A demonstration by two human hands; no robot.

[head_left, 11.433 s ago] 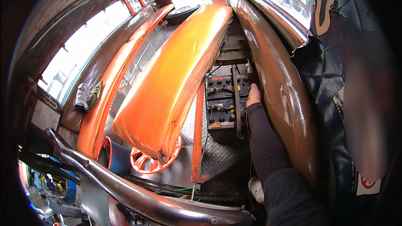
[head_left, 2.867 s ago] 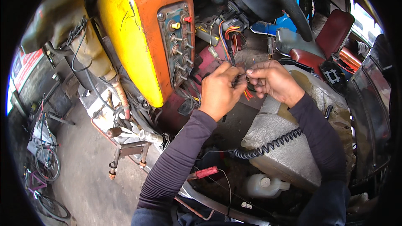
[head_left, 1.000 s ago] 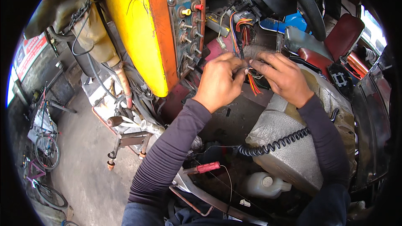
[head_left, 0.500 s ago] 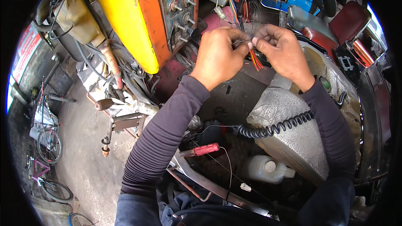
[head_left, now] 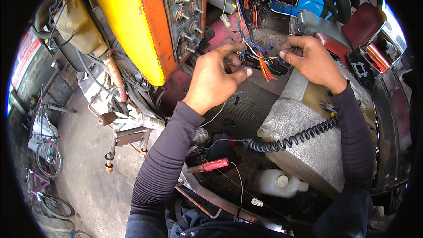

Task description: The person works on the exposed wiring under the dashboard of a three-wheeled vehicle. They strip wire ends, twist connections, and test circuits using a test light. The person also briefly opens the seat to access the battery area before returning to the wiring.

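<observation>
A bundle of loose wires point(head_left: 265, 69), with red, orange, blue and white strands, hangs between my two hands. My right hand point(head_left: 313, 60) pinches the end of a thin white wire point(head_left: 269, 57) between thumb and forefinger, to the right of the bundle. On the other side, my left hand point(head_left: 215, 77) is open, its thumb and forefinger apart and nothing visible in its grasp. Its forefinger tip lies close to the wires; whether it touches them I cannot tell. Above hangs a pale connector point(head_left: 225, 21) on a thin lead.
A switch panel point(head_left: 187, 11) with toggles adjoins a yellow and orange body panel point(head_left: 132, 22) at left. A coiled black cable point(head_left: 295, 142) crosses a silver-covered housing point(head_left: 304, 121). Below are a red-handled tool point(head_left: 216, 164) and a whitish plastic jug point(head_left: 277, 182). A steering wheel point(head_left: 341, 0) is at upper right.
My hands were together at the wires and have moved apart. The left hand has let go and shifted left and down; the right has moved right, drawing the white wire outward.
</observation>
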